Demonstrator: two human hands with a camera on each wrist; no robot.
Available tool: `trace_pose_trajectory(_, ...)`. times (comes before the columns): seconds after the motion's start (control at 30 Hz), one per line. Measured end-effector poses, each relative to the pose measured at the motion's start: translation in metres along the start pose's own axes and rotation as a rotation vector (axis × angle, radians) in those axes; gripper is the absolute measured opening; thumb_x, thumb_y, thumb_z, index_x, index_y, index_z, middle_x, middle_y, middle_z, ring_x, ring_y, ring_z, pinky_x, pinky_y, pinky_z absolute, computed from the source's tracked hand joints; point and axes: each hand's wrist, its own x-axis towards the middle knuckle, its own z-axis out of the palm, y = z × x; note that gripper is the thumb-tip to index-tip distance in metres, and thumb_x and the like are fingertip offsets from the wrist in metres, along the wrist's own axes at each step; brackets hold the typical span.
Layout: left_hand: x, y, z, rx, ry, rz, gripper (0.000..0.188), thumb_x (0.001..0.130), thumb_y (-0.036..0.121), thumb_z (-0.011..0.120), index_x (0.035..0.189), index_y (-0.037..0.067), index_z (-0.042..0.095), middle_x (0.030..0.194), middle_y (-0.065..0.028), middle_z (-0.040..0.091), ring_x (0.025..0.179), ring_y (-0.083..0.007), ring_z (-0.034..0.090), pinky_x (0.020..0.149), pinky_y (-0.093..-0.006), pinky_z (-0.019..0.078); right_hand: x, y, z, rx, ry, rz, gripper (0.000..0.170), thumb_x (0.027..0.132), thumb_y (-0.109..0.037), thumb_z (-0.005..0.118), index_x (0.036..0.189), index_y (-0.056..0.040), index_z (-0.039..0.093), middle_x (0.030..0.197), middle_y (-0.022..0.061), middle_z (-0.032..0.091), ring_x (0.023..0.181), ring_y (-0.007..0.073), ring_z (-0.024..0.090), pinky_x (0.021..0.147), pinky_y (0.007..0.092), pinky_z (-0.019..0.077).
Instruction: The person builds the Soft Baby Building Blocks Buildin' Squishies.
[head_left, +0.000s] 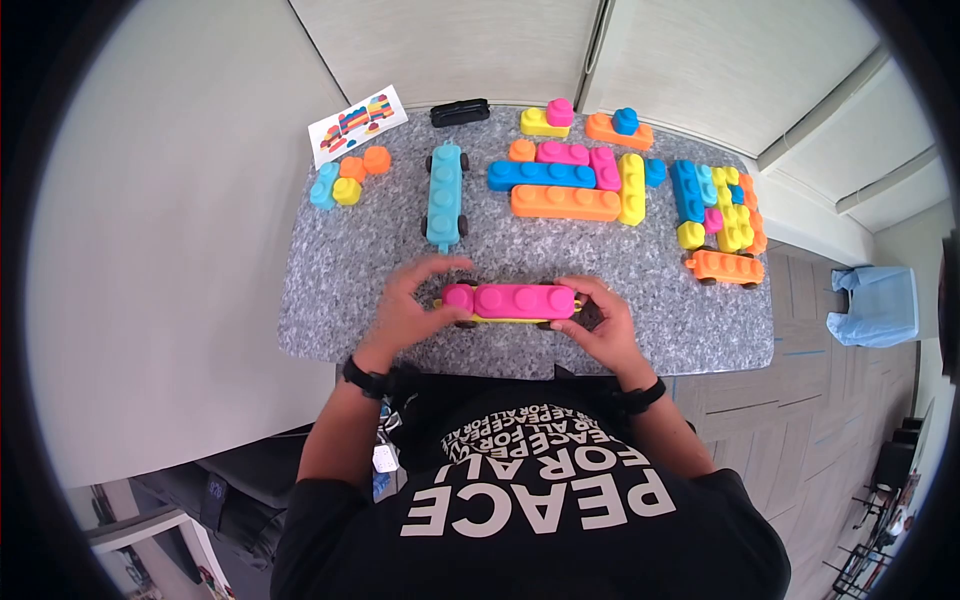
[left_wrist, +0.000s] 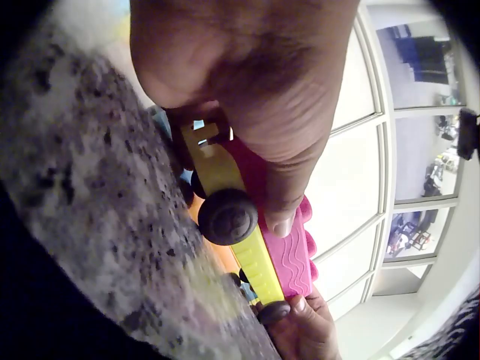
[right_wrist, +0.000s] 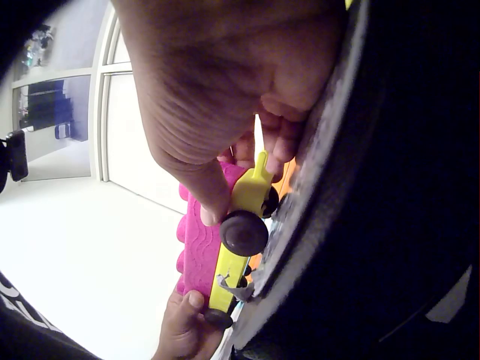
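Note:
A yellow wheeled base (left_wrist: pixel 259 262) (right_wrist: pixel 228 274) carries a long pink block (head_left: pixel 525 300) (left_wrist: pixel 291 259) (right_wrist: pixel 201 251) and, at its left end, a small pink block (head_left: pixel 458 299). My left hand (head_left: pixel 405 310) (left_wrist: pixel 247 75) (right_wrist: pixel 180 330) holds the small block's end, thumb on the near side and index finger stretched out above the far side. At the other end my right hand (head_left: pixel 610 330) (left_wrist: pixel 311 330) (right_wrist: pixel 225 82) pinches the long block between thumb and fingers. The fingers behind the blocks are partly hidden.
Beyond the hands, a light-blue wheeled base (head_left: pixel 444 195) lies on the speckled table (head_left: pixel 330 320). Loose blocks, an orange wheeled base (head_left: pixel 728 267), a black case (head_left: pixel 460 112) and a picture card (head_left: pixel 358 124) are along the back and sides.

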Motion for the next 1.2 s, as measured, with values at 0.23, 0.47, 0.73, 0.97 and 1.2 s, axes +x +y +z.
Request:
trace_pose_trajectory(0.23, 0.063, -0.060, -0.111, 0.562, 0.463, -0.181, 0.043, 0.094, 0.020, 0.095, 0.132, 0.005, 0.079, 0.124, -0.0121, 0.083, 0.109, -0.0287, 0.078, 0.097, -0.0445, 0.0621, 0.000, 0.000, 0.001, 0.001, 0.013, -0.015, 0.069, 0.082, -0.010, 0.103, 0.146, -0.0084, 0.078, 0.138, 0.0113, 0.079, 0.117, 0.0250, 0.075, 0.099, 0.0349, 0.0572)
trace_pose_trajectory(0.47, 0.083, -0.125, -0.133, 0.922, 0.354, -0.251, 0.036, 0.093, 0.018, 0.092, 0.126, 0.005, 0.081, 0.121, -0.0157, 0.080, 0.113, -0.0424, 0.076, 0.099, -0.0522, 0.0623, 0.000, -0.002, 0.001, -0.025, 0.011, -0.013, 0.068, 0.083, -0.010, 0.103, 0.146, -0.0079, 0.078, 0.145, 0.0138, 0.077, 0.124, 0.0282, 0.076, 0.102, 0.0367, 0.0586)
trace_pose_trajectory(0.73, 0.078, -0.113, -0.128, 0.788, 0.346, -0.264, 0.032, 0.091, 0.004, 0.088, 0.122, 0.006, 0.082, 0.124, -0.0159, 0.079, 0.116, -0.0396, 0.078, 0.099, -0.0487, 0.0644, -0.002, -0.002, -0.001, -0.043, -0.024, 0.003, 0.067, 0.087, -0.003, 0.099, 0.149, -0.0027, 0.075, 0.145, 0.0125, 0.074, 0.125, 0.0224, 0.071, 0.110, 0.0351, 0.0548)
trace_pose_trajectory(0.97, 0.059, 0.004, -0.099, 0.139, 0.156, 0.009, 0.038, 0.092, -0.007, 0.084, 0.127, 0.005, 0.080, 0.125, -0.0111, 0.079, 0.117, -0.0285, 0.079, 0.099, -0.0389, 0.0650, -0.001, 0.001, 0.000, -0.030, 0.010, 0.006, 0.068, 0.083, -0.012, 0.103, 0.146, -0.0089, 0.078, 0.139, 0.0129, 0.079, 0.120, 0.0277, 0.075, 0.100, 0.0367, 0.0578)
trace_pose_trajectory(1.2, 0.044, 0.072, -0.040, 0.084, -0.272, 0.160, 0.045, 0.088, -0.003, 0.087, 0.131, 0.007, 0.080, 0.131, -0.0108, 0.081, 0.120, -0.0324, 0.079, 0.104, -0.0436, 0.0644, -0.001, 0.004, 0.002, -0.014, 0.014, -0.009, 0.068, 0.083, -0.011, 0.103, 0.145, -0.0079, 0.078, 0.140, 0.0119, 0.079, 0.119, 0.0265, 0.076, 0.099, 0.0360, 0.0572)
